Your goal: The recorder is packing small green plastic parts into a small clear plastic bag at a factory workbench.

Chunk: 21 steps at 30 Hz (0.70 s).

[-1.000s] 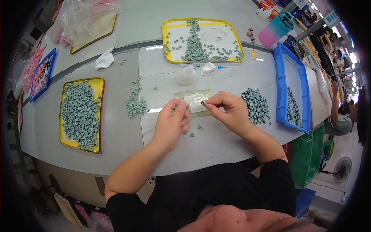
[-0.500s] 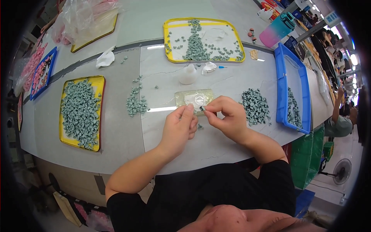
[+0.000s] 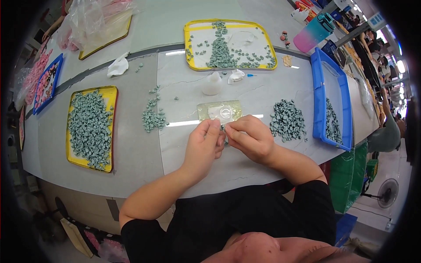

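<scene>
The left hand [image 3: 199, 147] is pressing thumb and forefinger together with hardly any gap, its other fingers curling under; whether those tips are holding anything, I cannot tell. The right hand [image 3: 253, 139] is pinching a small dark piece [image 3: 222, 128] between thumb and forefinger, the tips mostly covering it.

The piece is sitting just right of the left fingertips; whether it is touching them, I cannot tell. Well left of the fingers a tray [image 3: 111, 93] is holding many green bits, and nearer them a left pile [image 3: 153, 119] is lying. Just beyond the fingertips a clear block [image 3: 206, 109] is resting, a bottle [image 3: 212, 84] standing farther past it. Right of the right fingers a right pile [image 3: 287, 120] is lying, then a tub [image 3: 320, 90].

The left forearm [image 3: 160, 184] is slanting up rightward, the right forearm [image 3: 300, 165] up leftward, the fingertips almost meeting
</scene>
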Tool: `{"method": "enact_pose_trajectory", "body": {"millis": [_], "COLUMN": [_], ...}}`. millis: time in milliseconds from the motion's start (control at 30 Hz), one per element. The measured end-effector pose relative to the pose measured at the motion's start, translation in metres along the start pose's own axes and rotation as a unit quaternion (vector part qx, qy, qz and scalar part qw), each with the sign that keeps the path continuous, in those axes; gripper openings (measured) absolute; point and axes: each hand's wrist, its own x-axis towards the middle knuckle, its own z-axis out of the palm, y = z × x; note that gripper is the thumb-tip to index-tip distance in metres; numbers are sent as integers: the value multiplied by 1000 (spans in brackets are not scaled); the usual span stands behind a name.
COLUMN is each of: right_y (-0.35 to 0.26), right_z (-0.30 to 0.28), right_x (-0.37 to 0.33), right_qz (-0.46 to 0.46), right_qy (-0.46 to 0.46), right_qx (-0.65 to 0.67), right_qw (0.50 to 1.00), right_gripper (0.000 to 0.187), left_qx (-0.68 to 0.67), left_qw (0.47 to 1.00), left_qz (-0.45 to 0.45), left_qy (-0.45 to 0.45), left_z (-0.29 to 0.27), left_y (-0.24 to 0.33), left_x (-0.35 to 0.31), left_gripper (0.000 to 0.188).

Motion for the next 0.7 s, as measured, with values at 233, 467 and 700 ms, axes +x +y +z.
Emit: {"method": "enact_pose_trajectory", "body": {"millis": [233, 467, 700], "right_y": [-6, -12, -10], "right_z": [6, 6, -3], "right_x": [4, 8, 3], "right_qz": [-31, 102, 86], "right_qy": [39, 64, 55], "right_qx": [-1, 104, 73], "right_qw": [999, 987, 992], "right_gripper": [29, 27, 27], "left_qx": [62, 226, 276], "left_qw": [995, 949, 933], "left_qz": [81, 211, 216], "left_qy": [2, 65, 80], "left_z": [3, -1, 7], "left_y": [-1, -1, -7], "left_x": [-10, -13, -10], "left_gripper": [22, 24, 24]}}
